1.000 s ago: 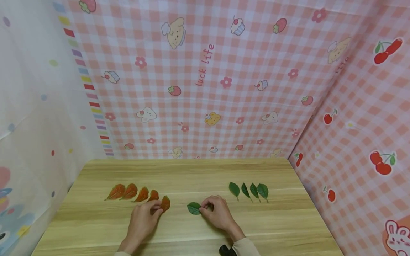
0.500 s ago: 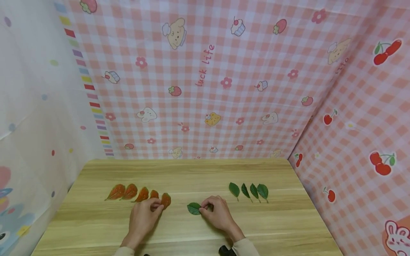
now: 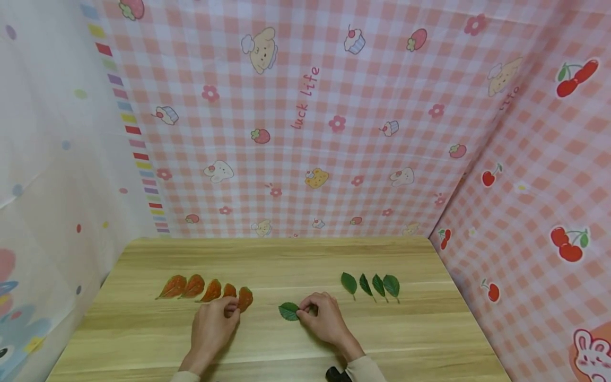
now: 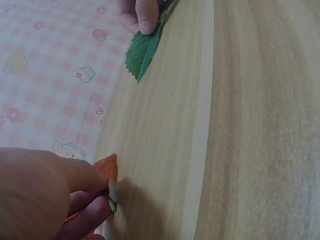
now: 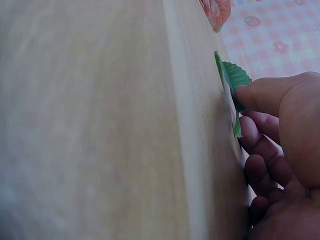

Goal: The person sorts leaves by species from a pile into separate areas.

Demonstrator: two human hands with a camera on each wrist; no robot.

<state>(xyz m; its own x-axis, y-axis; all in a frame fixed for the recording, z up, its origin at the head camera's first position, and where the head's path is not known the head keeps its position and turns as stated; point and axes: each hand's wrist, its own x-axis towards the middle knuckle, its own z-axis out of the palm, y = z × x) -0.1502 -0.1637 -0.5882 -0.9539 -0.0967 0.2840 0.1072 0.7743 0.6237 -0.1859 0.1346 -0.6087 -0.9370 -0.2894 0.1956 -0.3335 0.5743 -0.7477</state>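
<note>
Between thumb and fingers my left hand (image 3: 212, 324) pinches a red-orange leaf (image 3: 245, 299) near its stem, at the right end of a row of red leaves (image 3: 194, 285). In the left wrist view that leaf (image 4: 106, 167) is partly covered by the fingers, its green stem poking out below the thumb. My right hand (image 3: 324, 318) pinches a green leaf (image 3: 288, 311) by its stem end, with the tip pointing left. The right wrist view shows the thumb on this serrated green leaf (image 5: 235, 80), low over the wood.
Several green leaves (image 3: 379, 285) lie in a row at the right of the wooden table (image 3: 286, 260). Checked pink cloth (image 3: 305, 201) hangs behind the table, with more cloth at both sides. A black object (image 3: 337, 374) shows by the right sleeve.
My left hand has shifted the red leaf slightly away from me, bringing it closer in line with the row. The right hand and its green leaf have stayed in place.
</note>
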